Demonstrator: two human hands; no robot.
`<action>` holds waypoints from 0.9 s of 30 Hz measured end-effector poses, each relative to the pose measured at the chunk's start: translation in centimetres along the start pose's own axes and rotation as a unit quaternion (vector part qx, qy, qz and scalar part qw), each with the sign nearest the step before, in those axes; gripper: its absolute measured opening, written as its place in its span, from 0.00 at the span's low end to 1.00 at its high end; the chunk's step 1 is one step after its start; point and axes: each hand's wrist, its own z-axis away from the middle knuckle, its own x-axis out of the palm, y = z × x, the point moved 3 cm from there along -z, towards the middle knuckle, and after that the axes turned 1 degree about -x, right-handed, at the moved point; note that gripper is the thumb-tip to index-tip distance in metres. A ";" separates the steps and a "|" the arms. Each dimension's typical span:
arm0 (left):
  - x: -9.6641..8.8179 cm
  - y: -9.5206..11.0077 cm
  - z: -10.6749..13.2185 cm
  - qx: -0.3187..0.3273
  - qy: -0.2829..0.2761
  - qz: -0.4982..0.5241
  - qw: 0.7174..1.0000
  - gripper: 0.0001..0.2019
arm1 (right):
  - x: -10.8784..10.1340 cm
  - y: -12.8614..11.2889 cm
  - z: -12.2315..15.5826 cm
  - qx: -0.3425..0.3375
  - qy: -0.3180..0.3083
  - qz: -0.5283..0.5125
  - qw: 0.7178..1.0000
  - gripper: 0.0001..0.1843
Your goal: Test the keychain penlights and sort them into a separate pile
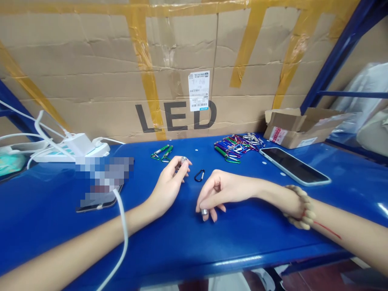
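Note:
My left hand [171,182] is closed around a small silver metal cylinder [184,159], whose round end shows above the thumb. Most of it is hidden by the fingers. My right hand [216,192] pinches a short silver metal cap [204,211] between thumb and fingertips, low over the blue table. Between the hands, flat on the table, is a black carabiner [199,175]. Two green tubes with carabiner clips [166,152] lie just beyond my left hand. Further right is a pile of similar tubes with clips [235,146] in green, blue, purple, red and silver.
A phone [295,165] lies right of the pile, near an open cardboard box [292,127]. At left are a power strip [97,151] with plugs and a partly blurred-out dark device [100,202]. A white cable [123,226] crosses my left forearm. A large carton [106,81] stands behind.

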 end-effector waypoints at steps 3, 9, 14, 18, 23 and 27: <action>0.0 0.0 0.0 -0.005 0.000 0.001 1.000 0.12 | 0.0 0.0 0.1 0.002 -0.006 0.005 1.000 0.11; 0.0 0.0 0.0 -0.013 -0.001 -0.005 1.000 0.11 | 0.0 -0.1 0.1 0.011 -0.004 0.013 1.000 0.10; 0.0 -0.1 0.0 -0.006 -0.003 -0.001 1.000 0.12 | 0.1 -0.2 0.1 0.017 0.001 0.027 0.999 0.11; 0.0 -0.2 0.0 -0.004 -0.008 -0.002 1.000 0.12 | 0.0 -0.1 0.0 0.019 0.003 0.031 0.999 0.11; 0.0 -0.1 -0.1 -0.004 -0.011 -0.009 1.000 0.11 | 0.0 0.1 0.1 0.022 0.006 0.031 0.999 0.11; 0.0 -0.1 0.0 -0.003 -0.014 -0.012 1.000 0.11 | 0.0 0.2 0.1 0.020 0.005 0.029 0.999 0.11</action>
